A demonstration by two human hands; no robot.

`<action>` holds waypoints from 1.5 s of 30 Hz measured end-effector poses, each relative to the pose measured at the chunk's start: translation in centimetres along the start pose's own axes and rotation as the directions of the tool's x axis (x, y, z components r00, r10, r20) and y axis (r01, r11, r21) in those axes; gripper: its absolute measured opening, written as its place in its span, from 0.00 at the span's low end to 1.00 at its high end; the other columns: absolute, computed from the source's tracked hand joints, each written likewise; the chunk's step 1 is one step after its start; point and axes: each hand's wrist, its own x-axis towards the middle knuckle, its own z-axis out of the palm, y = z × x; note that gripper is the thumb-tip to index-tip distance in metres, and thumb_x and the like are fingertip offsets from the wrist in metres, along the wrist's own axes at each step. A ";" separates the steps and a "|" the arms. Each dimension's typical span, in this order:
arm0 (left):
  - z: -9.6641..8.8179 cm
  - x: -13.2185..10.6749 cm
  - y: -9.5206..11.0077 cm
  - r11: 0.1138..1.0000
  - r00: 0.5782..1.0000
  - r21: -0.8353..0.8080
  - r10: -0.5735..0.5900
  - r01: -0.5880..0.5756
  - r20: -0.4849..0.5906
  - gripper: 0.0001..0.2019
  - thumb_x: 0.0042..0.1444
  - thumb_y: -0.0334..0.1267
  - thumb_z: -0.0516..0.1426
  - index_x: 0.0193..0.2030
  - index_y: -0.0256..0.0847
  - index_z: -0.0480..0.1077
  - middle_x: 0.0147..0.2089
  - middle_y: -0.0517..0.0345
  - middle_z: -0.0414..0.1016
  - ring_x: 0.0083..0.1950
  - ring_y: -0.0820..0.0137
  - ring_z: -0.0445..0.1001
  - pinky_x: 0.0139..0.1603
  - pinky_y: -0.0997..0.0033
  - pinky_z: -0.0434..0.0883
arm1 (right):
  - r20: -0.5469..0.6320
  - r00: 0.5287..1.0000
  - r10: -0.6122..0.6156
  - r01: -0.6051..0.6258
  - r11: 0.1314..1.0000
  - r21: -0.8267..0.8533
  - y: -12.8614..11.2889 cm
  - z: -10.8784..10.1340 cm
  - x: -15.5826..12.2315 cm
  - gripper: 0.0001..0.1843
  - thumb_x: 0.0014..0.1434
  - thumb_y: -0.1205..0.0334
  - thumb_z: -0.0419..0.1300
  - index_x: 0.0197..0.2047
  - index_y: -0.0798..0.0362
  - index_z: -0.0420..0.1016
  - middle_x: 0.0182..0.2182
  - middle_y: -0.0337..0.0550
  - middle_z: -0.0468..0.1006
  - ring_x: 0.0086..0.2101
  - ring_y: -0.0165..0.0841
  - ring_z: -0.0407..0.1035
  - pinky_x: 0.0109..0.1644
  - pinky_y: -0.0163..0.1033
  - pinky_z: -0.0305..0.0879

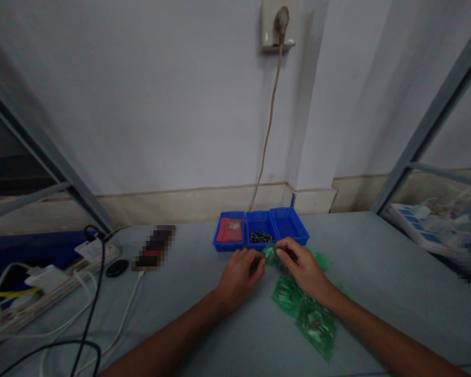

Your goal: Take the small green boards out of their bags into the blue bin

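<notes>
My left hand (pixel 239 275) is closed, its thumb and fingers pinching the left end of a green plastic bag (pixel 269 254). Opposite it, my right hand (pixel 304 269) grips the same bag with thumb and forefinger. The bag stretches between the two hands just in front of the blue bins; its contents are hard to make out. Under my right hand and wrist lie more green bags (pixel 317 329) with small shiny pieces inside. The middle blue bin (pixel 261 217) holds a heap of small dark and silvery metal parts (pixel 261 237).
The left blue bin (pixel 216 241) holds a red packet (pixel 230 230); a third blue bin (pixel 289 222) stands at right. Leftward lie a blurred-out dark object (pixel 156 248), a round black disc (pixel 117 268) and a power strip (pixel 27 309) with cables. A white tray (pixel 416 230) is far right.
</notes>
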 end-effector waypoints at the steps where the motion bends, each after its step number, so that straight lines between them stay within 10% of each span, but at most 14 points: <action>1: 0.1 -0.1 -0.1 1.000 1.000 -0.011 -0.001 0.001 -0.002 0.09 0.71 0.39 0.57 0.38 0.42 0.72 0.33 0.59 0.76 0.36 0.66 0.73 0.40 0.66 0.71 | -0.009 1.000 -0.005 0.005 1.000 -0.002 0.0 0.0 0.0 0.11 0.73 0.50 0.57 0.48 0.47 0.74 0.37 0.40 0.76 0.37 0.38 0.70 0.43 0.41 0.65; 4: 0.3 -0.2 -0.3 0.995 1.000 -0.097 -0.007 0.005 -0.028 0.06 0.69 0.39 0.60 0.49 0.42 0.73 0.38 0.57 0.78 0.39 0.65 0.75 0.43 0.65 0.74 | -0.047 0.999 -0.011 0.011 1.000 0.003 0.0 0.1 0.0 0.12 0.73 0.51 0.58 0.55 0.47 0.71 0.36 0.39 0.73 0.36 0.37 0.68 0.42 0.40 0.64; 10: 0.3 -0.1 -0.5 0.974 0.998 -0.224 0.017 -0.028 -0.053 0.30 0.65 0.27 0.59 0.72 0.49 0.61 0.54 0.53 0.77 0.49 0.65 0.77 0.52 0.63 0.78 | -0.056 0.998 -0.008 0.013 0.996 0.092 0.0 0.0 0.2 0.11 0.72 0.51 0.59 0.51 0.47 0.67 0.32 0.36 0.70 0.33 0.36 0.66 0.38 0.39 0.61; 23: -0.5 0.3 -0.5 0.974 0.997 -0.227 -0.027 0.010 -0.073 0.27 0.66 0.32 0.63 0.69 0.56 0.67 0.60 0.51 0.69 0.57 0.61 0.74 0.55 0.58 0.79 | 0.003 0.999 0.041 -0.041 0.995 0.090 0.0 0.0 0.0 0.12 0.71 0.48 0.61 0.45 0.47 0.75 0.31 0.37 0.71 0.31 0.35 0.64 0.34 0.38 0.59; 28: -0.6 0.4 -0.1 0.977 0.997 -0.209 0.013 -0.030 -0.081 0.06 0.72 0.38 0.59 0.51 0.44 0.76 0.51 0.50 0.74 0.52 0.62 0.75 0.55 0.60 0.76 | 0.009 0.999 0.049 -0.050 0.996 0.080 -0.6 0.0 -0.2 0.17 0.74 0.45 0.56 0.43 0.48 0.76 0.33 0.40 0.76 0.34 0.37 0.70 0.38 0.40 0.64; 35: -0.5 0.5 -0.3 0.978 0.997 -0.211 -0.010 -0.007 -0.076 0.09 0.75 0.40 0.53 0.44 0.41 0.72 0.42 0.51 0.76 0.46 0.63 0.73 0.49 0.63 0.73 | -0.012 0.998 -0.053 0.053 0.999 -0.008 -0.9 -0.1 -0.3 0.11 0.72 0.48 0.60 0.45 0.47 0.76 0.39 0.43 0.75 0.39 0.39 0.71 0.39 0.40 0.68; 45: -0.6 0.2 0.1 0.958 0.999 -0.286 0.017 -0.028 -0.043 0.20 0.74 0.32 0.50 0.70 0.44 0.62 0.58 0.46 0.74 0.52 0.64 0.75 0.54 0.62 0.76 | -0.019 0.997 0.079 -0.073 0.970 0.230 -0.8 0.1 0.1 0.14 0.70 0.44 0.61 0.47 0.46 0.71 0.32 0.38 0.70 0.28 0.33 0.67 0.24 0.35 0.65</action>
